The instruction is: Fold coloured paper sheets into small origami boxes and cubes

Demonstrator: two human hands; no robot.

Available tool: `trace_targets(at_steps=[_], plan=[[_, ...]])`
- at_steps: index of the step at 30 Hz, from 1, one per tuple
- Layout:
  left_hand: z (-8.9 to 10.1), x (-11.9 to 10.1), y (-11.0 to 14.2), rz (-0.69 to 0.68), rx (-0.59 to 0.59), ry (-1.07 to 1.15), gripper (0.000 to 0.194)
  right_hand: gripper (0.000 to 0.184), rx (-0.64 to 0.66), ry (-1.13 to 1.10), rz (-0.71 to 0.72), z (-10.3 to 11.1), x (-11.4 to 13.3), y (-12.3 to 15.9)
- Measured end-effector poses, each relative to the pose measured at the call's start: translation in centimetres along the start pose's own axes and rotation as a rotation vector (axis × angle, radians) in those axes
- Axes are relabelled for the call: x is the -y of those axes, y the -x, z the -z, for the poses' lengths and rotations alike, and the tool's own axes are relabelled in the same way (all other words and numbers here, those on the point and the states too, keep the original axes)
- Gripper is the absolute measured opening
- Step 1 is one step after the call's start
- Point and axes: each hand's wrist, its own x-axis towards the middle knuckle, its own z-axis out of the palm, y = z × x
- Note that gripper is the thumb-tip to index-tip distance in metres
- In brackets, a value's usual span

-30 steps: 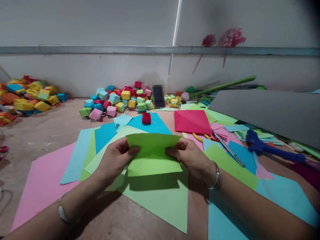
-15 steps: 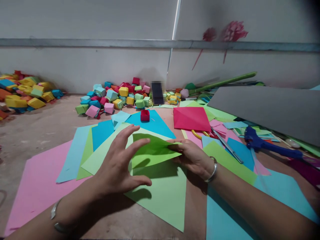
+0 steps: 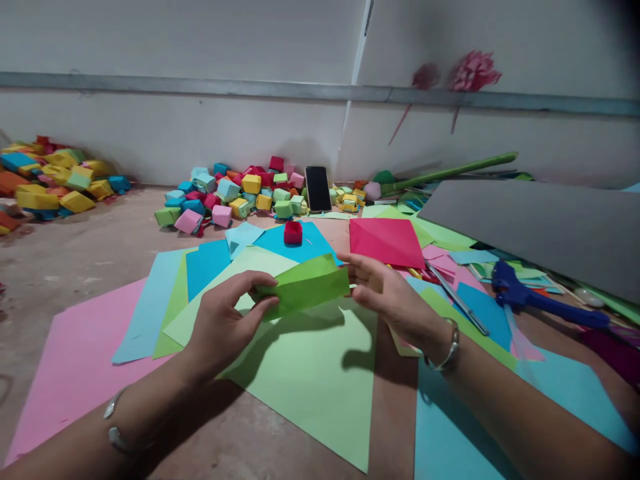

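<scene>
Between my hands, raised over a pale green sheet (image 3: 320, 373), is a bright green sheet of paper (image 3: 307, 288) with a lengthwise fold. My left hand (image 3: 227, 317) pinches its left end between thumb and fingers. At the right end, my right hand (image 3: 383, 290) has its thumb and fingers apart, close beside the paper's edge. Whether its far fingers still touch the paper is hard to see. A small red paper box (image 3: 293, 233) sits beyond on a blue sheet (image 3: 320, 237).
Paper cubes are heaped at the back (image 3: 229, 191) and far left (image 3: 60, 177). A phone (image 3: 319, 189) leans among them. On the right lie a red sheet (image 3: 385, 241), a silver pen-like tool (image 3: 457, 297), a blue glue gun (image 3: 545, 297) and a grey board (image 3: 540, 223).
The green sheet has turned over and shifted slightly left, now showing a fold. My left hand has closed on its left end, while my right hand has loosened from the right end.
</scene>
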Motion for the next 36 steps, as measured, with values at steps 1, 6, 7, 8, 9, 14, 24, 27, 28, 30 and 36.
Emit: trace_targets(at_steps=[1, 6, 7, 8, 9, 14, 24, 27, 28, 30, 36], plan=[[-0.1, 0.0, 0.0, 0.036, 0.021, 0.01, 0.018, 0.071, -0.026, 0.073, 0.009, -0.1, 0.0, 0.0], [0.0, -0.3, -0.3, 0.271, 0.142, 0.048, 0.03, 0.015, -0.081, 0.42, 0.077, -0.9, -0.3, 0.0], [0.0, -0.4, -0.5, 0.32, 0.172, 0.066, 0.027, 0.017, -0.084, 0.482, 0.094, -1.0, -0.3, 0.1], [0.1, -0.6, -0.6, 0.359, 0.195, 0.083, 0.024, 0.02, -0.085, 0.542, 0.107, -1.0, -0.2, 0.1], [0.1, -0.7, -0.7, 0.384, 0.211, 0.098, 0.021, 0.024, -0.081, 0.591, 0.114, -1.0, -0.2, 0.1], [0.2, -0.7, -1.0, 0.422, 0.212, 0.146, 0.016, 0.023, -0.033, 0.607, 0.131, -0.9, 0.1, 0.1], [0.1, -0.1, -0.9, 0.373, 0.282, 0.048, 0.021, 0.025, -0.013, 0.535, 0.049, -1.1, -0.5, 0.1], [0.1, 0.1, -0.9, 0.348, 0.317, 0.005, 0.022, 0.031, -0.002, 0.532, 0.014, -1.2, -0.6, 0.1], [0.0, 0.2, -0.8, 0.334, 0.326, -0.008, 0.022, 0.033, -0.003, 0.53, 0.0, -1.1, -0.7, 0.1], [0.0, 0.3, -0.8, 0.311, 0.337, -0.026, 0.023, 0.03, -0.008, 0.495, -0.021, -1.1, -0.7, 0.0], [-0.1, 0.3, -0.7, 0.296, 0.325, -0.05, 0.023, 0.034, 0.063, 0.388, 0.03, -0.7, -0.5, 0.0]])
